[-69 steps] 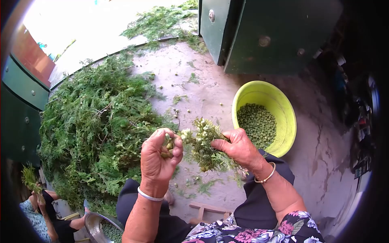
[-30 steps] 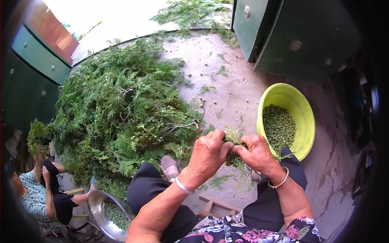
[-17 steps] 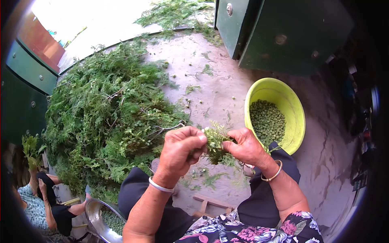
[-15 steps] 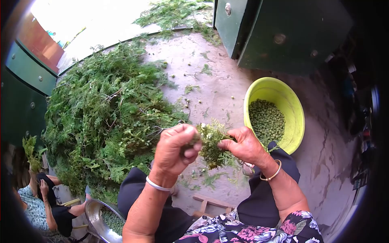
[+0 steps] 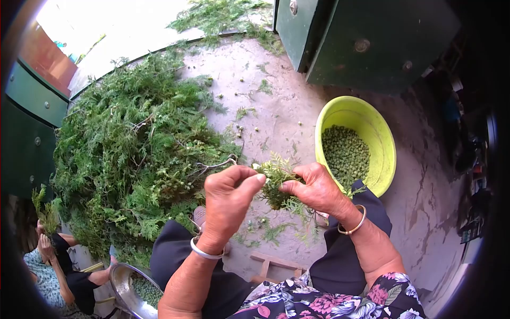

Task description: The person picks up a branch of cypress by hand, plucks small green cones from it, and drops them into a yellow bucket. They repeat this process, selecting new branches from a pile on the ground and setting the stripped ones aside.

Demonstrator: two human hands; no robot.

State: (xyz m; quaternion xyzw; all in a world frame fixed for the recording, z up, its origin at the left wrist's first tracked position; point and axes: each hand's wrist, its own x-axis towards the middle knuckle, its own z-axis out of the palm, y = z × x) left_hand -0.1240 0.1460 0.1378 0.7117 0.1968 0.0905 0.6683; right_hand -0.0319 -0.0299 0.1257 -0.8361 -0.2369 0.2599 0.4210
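My right hand (image 5: 317, 192) is closed around a leafy evergreen sprig (image 5: 277, 181) and keeps it in front of my knees. At the sprig's left end, my left hand (image 5: 229, 195) pinches with thumb and forefinger at a small pale green cone (image 5: 256, 166); its other fingers are curled, and the palm is hidden. To the right stands a yellow bucket (image 5: 383, 143), partly filled with small green cones (image 5: 345, 154). A big heap of cut evergreen branches (image 5: 133, 154) lies to the left.
A co-worker (image 5: 48, 276) sits at lower left, holding a sprig (image 5: 42, 210), beside a metal basin (image 5: 121, 282) with green cones. A wooden stool frame (image 5: 271, 266) is between my feet. Green metal doors (image 5: 382, 48) stand at the back. Loose cones and leaf bits dot the floor.
My left hand has turned from a loose fist, with something greenish in it, to a pinch touching the sprig. The co-worker's hands have shifted together on their sprig. The view moved slightly.
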